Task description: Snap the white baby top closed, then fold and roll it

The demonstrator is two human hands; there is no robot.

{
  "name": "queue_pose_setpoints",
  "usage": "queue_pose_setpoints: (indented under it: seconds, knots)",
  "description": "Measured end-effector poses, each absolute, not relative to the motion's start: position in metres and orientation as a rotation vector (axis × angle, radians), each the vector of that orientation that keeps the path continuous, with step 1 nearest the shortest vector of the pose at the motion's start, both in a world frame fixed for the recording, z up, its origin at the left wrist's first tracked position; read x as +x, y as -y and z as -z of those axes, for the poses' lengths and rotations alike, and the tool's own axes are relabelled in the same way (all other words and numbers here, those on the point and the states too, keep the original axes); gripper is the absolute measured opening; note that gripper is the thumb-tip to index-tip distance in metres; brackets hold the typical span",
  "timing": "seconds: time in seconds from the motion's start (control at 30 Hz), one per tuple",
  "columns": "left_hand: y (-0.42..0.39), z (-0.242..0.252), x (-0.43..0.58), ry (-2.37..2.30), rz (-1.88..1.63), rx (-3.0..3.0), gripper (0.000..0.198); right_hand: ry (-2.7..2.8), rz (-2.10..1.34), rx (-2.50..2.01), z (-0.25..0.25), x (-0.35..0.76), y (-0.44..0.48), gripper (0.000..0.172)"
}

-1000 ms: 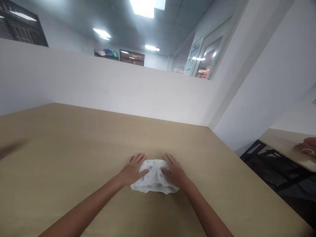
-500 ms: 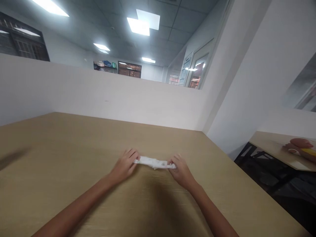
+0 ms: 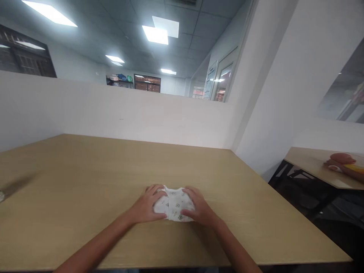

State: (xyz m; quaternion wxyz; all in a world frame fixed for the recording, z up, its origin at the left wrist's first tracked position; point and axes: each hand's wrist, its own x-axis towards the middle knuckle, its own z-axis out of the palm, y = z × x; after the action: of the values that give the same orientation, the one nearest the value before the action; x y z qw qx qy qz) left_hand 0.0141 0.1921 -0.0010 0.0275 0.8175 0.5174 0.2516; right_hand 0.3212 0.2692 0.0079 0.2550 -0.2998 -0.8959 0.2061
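A small white baby shirt [image 3: 176, 206] with a scattered print lies folded on the wooden table in front of me. Its neckline faces away from me, with a small label mark just inside. My left hand [image 3: 152, 203] grips the left side, fingers over the top and thumb along the near edge. On the opposite side, my right hand [image 3: 199, 206] holds the shirt the same way, thumb resting on the printed front. Both side edges are partly covered by my fingers.
The wide wooden table [image 3: 113, 167] ends at a low white partition [image 3: 148, 117]. A whitish object [image 3: 1, 196] is cut off at the left edge. To the right, beyond a gap, a second table [image 3: 309, 163] bears a doll-like figure [image 3: 342, 158] with yellow clothing.
The shirt, seen edge-on as a narrow strip between my hands, now lies flat with its printed front showing. It is nearer to me, and my hands have come closer together.
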Motion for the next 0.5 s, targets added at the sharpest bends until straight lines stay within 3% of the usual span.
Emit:
queue_pose_setpoints:
  seconds: [0.07, 0.17, 0.23, 0.4, 0.47, 0.5]
  knots:
    - [-0.199, 0.008, 0.021, -1.608, -0.656, 2.514, 0.082, 2.475, -0.508, -0.839, 0.002, 0.314, -0.269, 0.078]
    - [-0.197, 0.018, 0.026, -1.573, -0.473, 2.526, 0.089, 2.529, -0.468, -0.836, 0.007, 0.313, -0.254, 0.055]
    - [-0.184, 0.02, 0.028, -1.548, -0.402, 2.55, 0.091, 2.559, -0.45, -0.845, 0.004, 0.318, -0.235, 0.05]
    - [-0.124, 0.04, 0.034, -1.534, -0.465, 2.633, 0.076, 2.527, -0.387, -0.918, 0.03, 0.335, -0.175, 0.067]
    - [-0.1, 0.063, 0.039, -1.433, -0.515, 2.671, 0.065, 2.536, -0.374, -0.87, 0.067, 0.336, -0.156, 0.055]
    - [-0.09, 0.078, 0.044, -1.39, -0.549, 2.674, 0.057, 2.538, -0.399, -0.86, 0.087, 0.335, -0.149, 0.036]
